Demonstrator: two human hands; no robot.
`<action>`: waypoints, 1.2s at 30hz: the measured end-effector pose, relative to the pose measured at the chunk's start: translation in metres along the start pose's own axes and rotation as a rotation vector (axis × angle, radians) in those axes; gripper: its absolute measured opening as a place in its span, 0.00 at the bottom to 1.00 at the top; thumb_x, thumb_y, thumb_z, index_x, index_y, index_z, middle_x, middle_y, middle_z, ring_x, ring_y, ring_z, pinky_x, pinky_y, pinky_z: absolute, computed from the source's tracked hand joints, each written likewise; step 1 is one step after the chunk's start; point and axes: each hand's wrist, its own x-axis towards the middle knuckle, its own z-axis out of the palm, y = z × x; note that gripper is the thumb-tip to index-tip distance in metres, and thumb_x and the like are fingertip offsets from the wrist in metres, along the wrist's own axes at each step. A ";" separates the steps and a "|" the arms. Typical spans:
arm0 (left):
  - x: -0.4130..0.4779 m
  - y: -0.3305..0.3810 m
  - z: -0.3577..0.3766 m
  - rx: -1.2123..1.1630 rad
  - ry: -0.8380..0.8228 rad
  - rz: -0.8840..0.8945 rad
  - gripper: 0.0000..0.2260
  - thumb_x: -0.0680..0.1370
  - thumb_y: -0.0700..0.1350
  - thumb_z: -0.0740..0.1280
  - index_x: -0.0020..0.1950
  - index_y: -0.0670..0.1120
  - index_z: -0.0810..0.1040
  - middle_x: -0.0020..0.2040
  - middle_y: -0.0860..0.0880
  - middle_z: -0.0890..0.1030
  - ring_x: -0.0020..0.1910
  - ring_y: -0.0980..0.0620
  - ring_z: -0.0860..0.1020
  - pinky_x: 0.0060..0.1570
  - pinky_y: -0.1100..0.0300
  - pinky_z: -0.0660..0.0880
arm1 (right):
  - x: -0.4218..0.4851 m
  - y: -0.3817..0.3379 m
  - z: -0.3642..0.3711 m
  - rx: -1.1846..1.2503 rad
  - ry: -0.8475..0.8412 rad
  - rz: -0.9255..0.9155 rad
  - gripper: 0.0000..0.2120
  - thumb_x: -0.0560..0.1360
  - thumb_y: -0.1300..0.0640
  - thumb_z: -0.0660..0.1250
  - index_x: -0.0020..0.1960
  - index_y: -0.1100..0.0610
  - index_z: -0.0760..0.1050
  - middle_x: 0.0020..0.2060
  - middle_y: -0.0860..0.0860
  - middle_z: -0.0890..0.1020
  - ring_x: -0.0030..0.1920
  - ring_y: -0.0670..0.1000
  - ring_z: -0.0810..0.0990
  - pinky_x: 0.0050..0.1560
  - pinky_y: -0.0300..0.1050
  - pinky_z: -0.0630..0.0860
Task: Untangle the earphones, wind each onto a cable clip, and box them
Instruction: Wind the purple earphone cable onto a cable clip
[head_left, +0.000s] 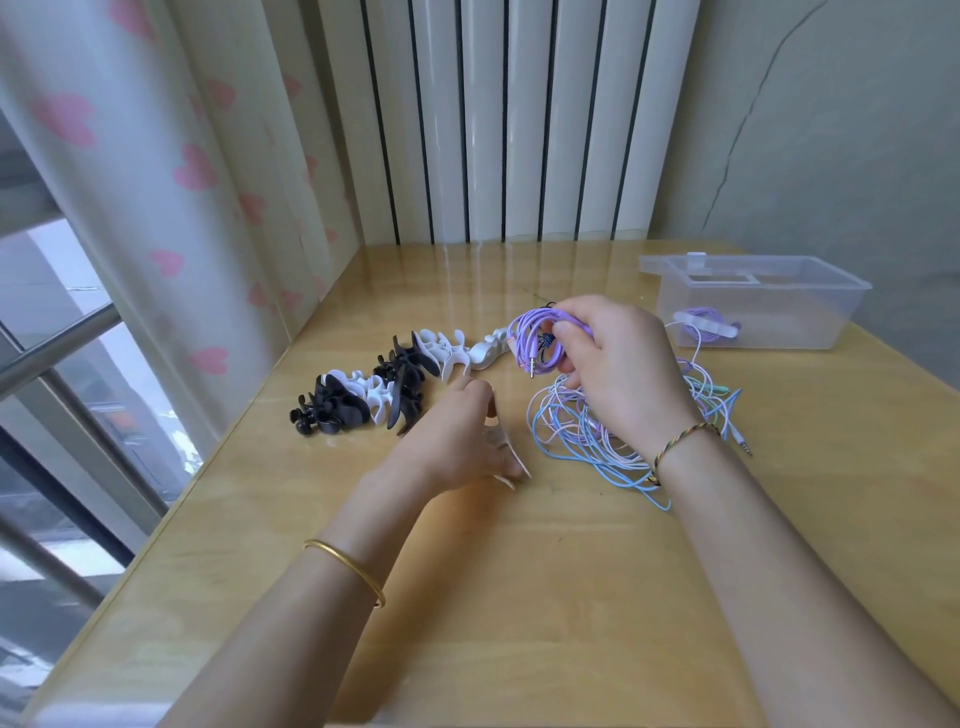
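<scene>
My right hand grips a coiled purple earphone above the table, its jack plug hanging down. Beneath it lies a tangle of blue, pink and white earphone cables. My left hand holds a white cable clip against the tabletop, left of the tangle. A row of black and white cable clips lies behind my left hand. The clear plastic box stands at the back right with one purple earphone wound on a white clip inside.
The wooden table ends at a curtain and window on the left and a white radiator at the back. The box lid leans behind the box. A loose jack plug lies right of the tangle.
</scene>
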 end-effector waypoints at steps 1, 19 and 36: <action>-0.001 0.001 0.000 -0.006 0.007 0.010 0.25 0.65 0.46 0.79 0.51 0.47 0.66 0.54 0.52 0.65 0.46 0.55 0.67 0.37 0.70 0.64 | 0.000 0.000 0.000 -0.002 0.001 -0.003 0.10 0.79 0.62 0.58 0.51 0.63 0.78 0.38 0.61 0.81 0.40 0.62 0.78 0.45 0.57 0.75; -0.012 0.018 0.011 0.191 0.090 0.114 0.23 0.71 0.47 0.74 0.62 0.43 0.70 0.63 0.47 0.65 0.49 0.46 0.75 0.44 0.58 0.70 | -0.001 -0.002 0.003 -0.018 0.043 -0.024 0.10 0.79 0.63 0.59 0.50 0.63 0.78 0.38 0.60 0.81 0.41 0.63 0.78 0.46 0.60 0.76; -0.013 0.014 0.032 0.278 0.054 0.069 0.14 0.76 0.38 0.63 0.60 0.41 0.66 0.60 0.43 0.66 0.51 0.38 0.76 0.47 0.49 0.73 | -0.006 0.011 -0.018 -0.039 0.079 -0.032 0.10 0.78 0.64 0.58 0.47 0.67 0.77 0.37 0.63 0.80 0.40 0.65 0.78 0.43 0.58 0.75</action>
